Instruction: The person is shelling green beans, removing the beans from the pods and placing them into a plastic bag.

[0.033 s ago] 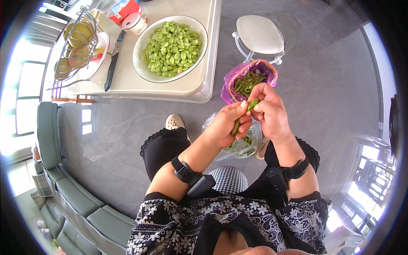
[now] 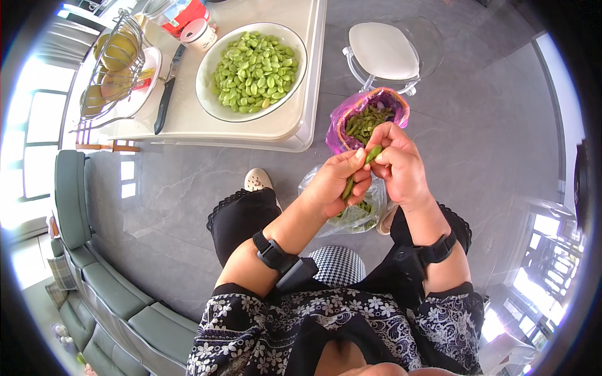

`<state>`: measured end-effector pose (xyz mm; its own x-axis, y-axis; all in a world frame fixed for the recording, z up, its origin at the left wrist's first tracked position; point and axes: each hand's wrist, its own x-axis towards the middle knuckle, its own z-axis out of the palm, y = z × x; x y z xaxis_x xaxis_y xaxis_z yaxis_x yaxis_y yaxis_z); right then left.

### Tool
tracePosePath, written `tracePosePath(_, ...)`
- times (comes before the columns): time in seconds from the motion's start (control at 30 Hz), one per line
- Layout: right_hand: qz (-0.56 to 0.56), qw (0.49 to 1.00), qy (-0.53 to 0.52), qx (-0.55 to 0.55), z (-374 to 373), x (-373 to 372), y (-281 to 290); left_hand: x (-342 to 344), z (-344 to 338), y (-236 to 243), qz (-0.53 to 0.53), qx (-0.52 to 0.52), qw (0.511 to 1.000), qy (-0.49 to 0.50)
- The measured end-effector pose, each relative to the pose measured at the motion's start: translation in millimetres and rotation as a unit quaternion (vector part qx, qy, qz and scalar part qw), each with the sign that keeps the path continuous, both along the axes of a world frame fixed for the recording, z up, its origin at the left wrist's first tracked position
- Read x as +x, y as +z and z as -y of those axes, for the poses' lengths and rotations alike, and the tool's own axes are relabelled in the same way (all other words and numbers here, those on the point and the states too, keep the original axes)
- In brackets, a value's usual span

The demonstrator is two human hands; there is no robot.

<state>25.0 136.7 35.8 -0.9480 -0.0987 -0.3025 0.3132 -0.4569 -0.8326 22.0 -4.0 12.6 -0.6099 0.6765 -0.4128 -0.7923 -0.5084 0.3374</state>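
Note:
Between both hands, over the bags on the floor, is a green bean pod (image 2: pixel 373 153). My left hand (image 2: pixel 340 180) is closed round its lower part, thumb pressed along it. At the upper end, my right hand (image 2: pixel 400 169) pinches the pod with thumb and fingers. Just beyond the hands stands a bin lined with a purple bag (image 2: pixel 338 125), holding green pods or husks (image 2: pixel 367 122). Below the hands lies a clear plastic bag (image 2: pixel 370 220) with more green pods, partly hidden by my left hand. A white bowl (image 2: pixel 205 81) full of shelled green beans (image 2: pixel 254 72) rests on the table.
The cream table (image 2: pixel 269 130) at far left also bears a black-handled knife (image 2: pixel 164 106), a wire fruit basket (image 2: pixel 119 69) and a lidded cup (image 2: pixel 199 34). Beyond the bin stands a clear chair with a white seat (image 2: pixel 384 50). A green sofa (image 2: pixel 116 288) lines the left.

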Motion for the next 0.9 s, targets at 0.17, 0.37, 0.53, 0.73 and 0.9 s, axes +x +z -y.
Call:
tracePosePath(0.17,0.109,0.993,-0.028,-0.032,-3.5,-2.4,0.8,-0.5,-0.6,7.4,-0.292,-0.325,0.899,-0.037)
tracePosePath(0.37,0.093,0.995,0.002,0.021,-1.0,-0.1,-2.8,-4.8,3.6,9.2,-0.192,-0.281,0.940,-0.010)
tracePosePath(0.53,0.064,0.996,0.066,-0.021,-6.0,1.2,-4.8,-7.8,7.5,8.2,-0.195,-0.296,0.935,-0.008)
tracePosePath(0.73,0.077,0.988,0.131,0.006,-8.5,-0.7,-7.3,-7.6,9.6,7.0,-0.275,-0.359,0.892,-0.022)
tracePosePath(0.9,0.091,0.980,0.164,0.069,-11.4,-4.2,-13.7,-4.9,8.5,3.8,-0.277,-0.384,0.880,-0.035)
